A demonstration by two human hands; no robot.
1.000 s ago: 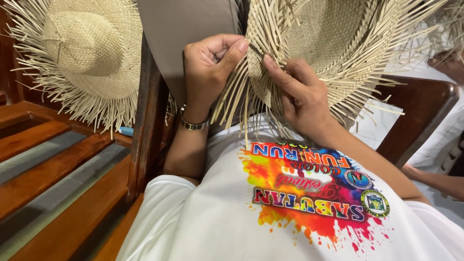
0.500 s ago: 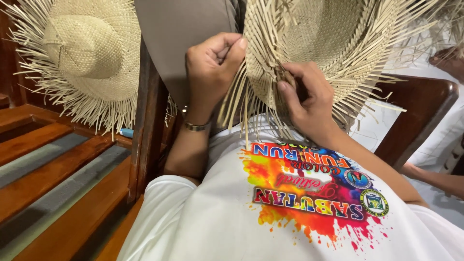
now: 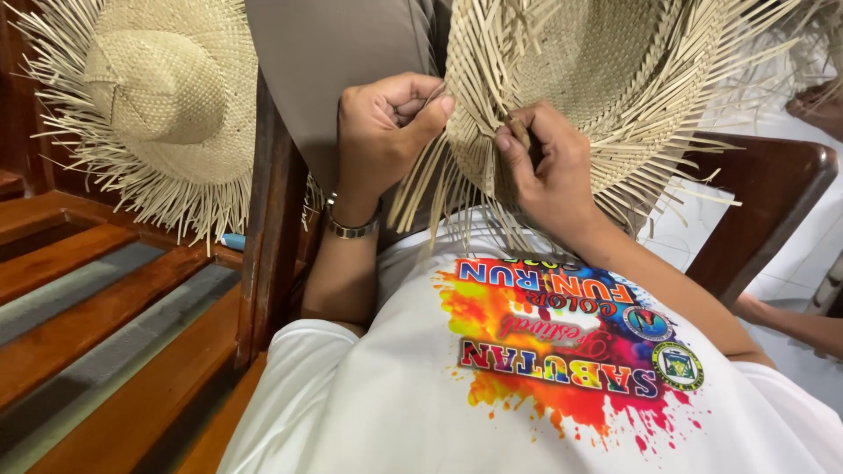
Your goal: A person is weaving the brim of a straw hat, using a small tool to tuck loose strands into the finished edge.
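A finished straw hat is seen resting at the left on a wooden bench. The left hand is clenched on loose straw strands of the unfinished woven hat, held above the lap; its brim edge is pinched by the right hand.
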